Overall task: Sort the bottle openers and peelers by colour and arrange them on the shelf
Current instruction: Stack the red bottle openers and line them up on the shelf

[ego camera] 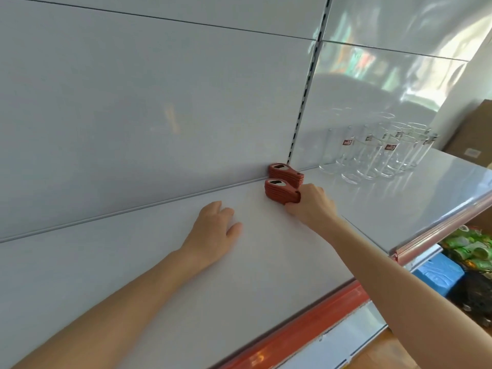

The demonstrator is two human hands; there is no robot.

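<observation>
Seen from above and behind two bare arms reaching onto a white shelf (149, 262) with a red front rail. At the back of the shelf, against the rear panel beside a slotted upright, two short stacks of red bottle openers: a rear stack (285, 174) touching the panel, and a front stack (279, 190) just before it, the two nearly touching. Each opener flat, teardrop-shaped, with a metal insert on top and a narrow tail end pointing right. Right hand (310, 206) curled around the tail end of the front stack, fingers and thumb closed on its side, knuckles up. Left hand (214, 230) lying palm down on bare shelf, fingers loosely spread, holding nothing, a little to the left of the stacks and apart from them. Likely light, stiff plastic and metal pieces, smooth enough to slide over one another, so best squeezed from both sides across the whole stack rather than lifted by the top piece alone. No peelers visible. Further right on the next shelf section, a cluster of clear drinking glasses (378, 153), well apart from both hands; fragile, best kept clear of.
</observation>
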